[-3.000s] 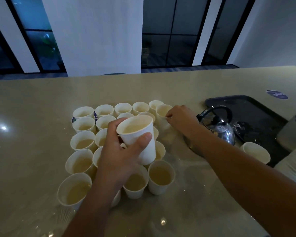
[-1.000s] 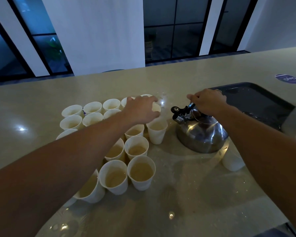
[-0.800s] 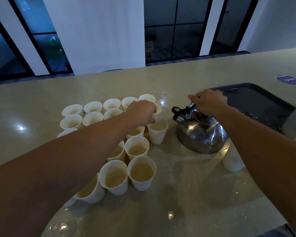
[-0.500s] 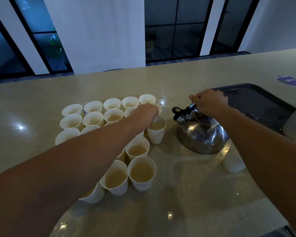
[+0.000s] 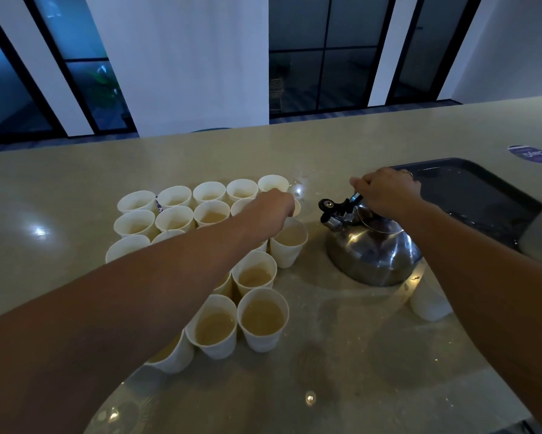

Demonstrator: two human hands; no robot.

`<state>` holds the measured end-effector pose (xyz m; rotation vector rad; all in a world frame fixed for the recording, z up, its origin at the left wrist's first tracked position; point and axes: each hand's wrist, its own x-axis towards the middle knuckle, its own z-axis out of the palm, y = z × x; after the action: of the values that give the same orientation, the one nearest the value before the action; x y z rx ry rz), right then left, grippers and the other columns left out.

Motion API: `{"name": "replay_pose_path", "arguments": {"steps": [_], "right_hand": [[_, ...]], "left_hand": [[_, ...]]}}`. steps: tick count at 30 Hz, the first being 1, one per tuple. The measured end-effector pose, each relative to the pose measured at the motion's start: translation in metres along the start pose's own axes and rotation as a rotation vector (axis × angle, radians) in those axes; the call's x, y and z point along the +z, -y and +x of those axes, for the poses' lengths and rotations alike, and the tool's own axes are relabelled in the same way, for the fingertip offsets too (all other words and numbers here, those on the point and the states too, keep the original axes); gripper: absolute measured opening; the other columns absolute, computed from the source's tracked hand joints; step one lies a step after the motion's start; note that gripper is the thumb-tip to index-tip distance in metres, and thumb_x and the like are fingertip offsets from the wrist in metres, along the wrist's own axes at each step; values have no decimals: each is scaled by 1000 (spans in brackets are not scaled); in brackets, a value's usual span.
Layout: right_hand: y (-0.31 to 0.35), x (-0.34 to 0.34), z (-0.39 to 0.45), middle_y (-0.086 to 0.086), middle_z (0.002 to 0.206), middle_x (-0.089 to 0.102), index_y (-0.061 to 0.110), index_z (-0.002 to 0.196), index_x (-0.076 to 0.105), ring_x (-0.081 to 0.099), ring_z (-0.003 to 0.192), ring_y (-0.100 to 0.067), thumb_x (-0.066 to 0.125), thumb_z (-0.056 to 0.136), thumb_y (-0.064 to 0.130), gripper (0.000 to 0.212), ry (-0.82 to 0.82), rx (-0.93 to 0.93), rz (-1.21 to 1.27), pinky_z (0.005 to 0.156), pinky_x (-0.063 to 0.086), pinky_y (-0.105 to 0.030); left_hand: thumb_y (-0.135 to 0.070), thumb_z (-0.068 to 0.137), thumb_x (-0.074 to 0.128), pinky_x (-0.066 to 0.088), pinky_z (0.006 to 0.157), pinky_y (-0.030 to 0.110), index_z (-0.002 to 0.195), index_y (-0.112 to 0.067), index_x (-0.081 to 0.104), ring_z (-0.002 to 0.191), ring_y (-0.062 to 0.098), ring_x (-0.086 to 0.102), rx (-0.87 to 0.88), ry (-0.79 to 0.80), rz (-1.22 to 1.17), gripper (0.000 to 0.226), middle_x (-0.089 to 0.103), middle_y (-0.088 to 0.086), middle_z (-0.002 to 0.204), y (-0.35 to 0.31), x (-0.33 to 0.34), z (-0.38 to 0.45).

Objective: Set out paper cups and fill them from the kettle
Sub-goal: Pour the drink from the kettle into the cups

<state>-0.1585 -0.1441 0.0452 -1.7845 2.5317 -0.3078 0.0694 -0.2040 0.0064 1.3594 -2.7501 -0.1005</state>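
Observation:
Several white paper cups (image 5: 262, 318) holding pale liquid stand packed together on the beige counter (image 5: 341, 355). My left hand (image 5: 271, 206) reaches over the cluster's far right side, its fingers curled at the rim of a cup (image 5: 287, 242); whether it grips that cup is hidden by the hand. A steel kettle (image 5: 373, 249) sits to the right of the cups, spout toward them. On its handle my right hand (image 5: 385, 194) is shut. One more white cup (image 5: 428, 303) stands behind my right forearm.
A dark tray (image 5: 470, 195), wet inside, lies at the right beyond the kettle. A round blue sticker (image 5: 531, 154) marks the counter's far right. Spilled water glistens on the near counter. Dark windows and white pillars stand beyond the far edge.
My left hand, which held a cup up three seconds ago, has come down at the cluster's right side and slid slightly nearer. My right hand went from the cups to the kettle handle.

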Motion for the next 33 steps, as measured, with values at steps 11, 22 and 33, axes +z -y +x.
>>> {"name": "replay_pose_path", "arguments": {"steps": [11,22,33], "right_hand": [[-2,2,1,-9,103,51,18,103,67,41,99,-29,32,101,49,47,11,-13,-28,85,33,-44],[-16,-17,8,3,106,60,24,104,65,55,104,-22,43,88,73,56,263,-152,226,95,43,-43],[-39,-31,11,-6,78,64,16,84,62,59,70,-20,67,80,61,45,336,-213,229,61,42,-29]], "left_hand": [[3,81,66,58,76,35,105,-10,70,80,22,66,-89,-42,-28,28,69,8,94,3,5,-4],[-22,91,69,48,84,33,127,-24,62,106,20,61,10,-119,-156,37,66,0,118,-10,-39,-8],[-19,94,60,51,85,37,124,-17,62,105,24,62,318,-24,-5,30,67,5,113,-66,-40,23]]}}
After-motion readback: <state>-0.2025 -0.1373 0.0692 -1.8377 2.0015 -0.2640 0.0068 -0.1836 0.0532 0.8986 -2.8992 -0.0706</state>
